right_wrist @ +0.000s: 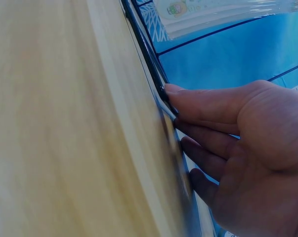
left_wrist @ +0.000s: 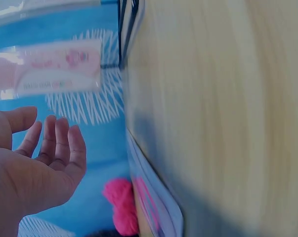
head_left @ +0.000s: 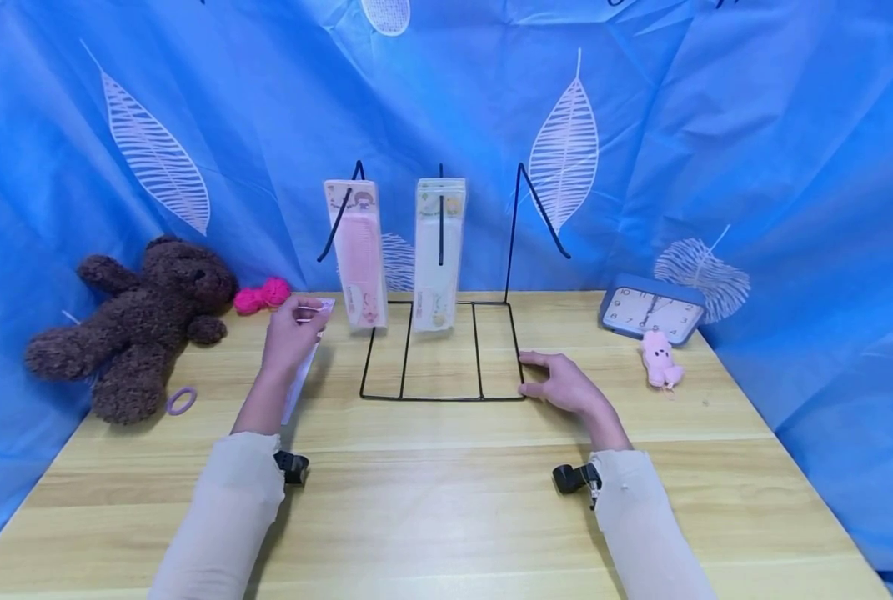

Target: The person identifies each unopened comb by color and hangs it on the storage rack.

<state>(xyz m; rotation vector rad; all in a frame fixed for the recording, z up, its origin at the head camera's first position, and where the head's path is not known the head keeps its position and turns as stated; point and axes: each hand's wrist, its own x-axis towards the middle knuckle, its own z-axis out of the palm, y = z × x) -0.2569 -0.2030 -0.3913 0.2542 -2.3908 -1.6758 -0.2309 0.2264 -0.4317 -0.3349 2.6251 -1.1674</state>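
Note:
A black wire rack with three arms stands on the table. My right hand holds the front right corner of its base, the thumb against the wire and the fingers beside it. My left hand is over a long, flat pale package lying on the table. In the left wrist view its fingers are loosely bent above the package with nothing between them. On the rack's left arm hangs a pink comb-like item in a clear package; pale packages hang on the middle arm. Its right arm is bare.
At the left lie a brown teddy bear, a bright pink yarn-like bow and a purple ring. A blue clock and a small pink plush toy are at the right. Blue leaf-print cloth hangs behind.

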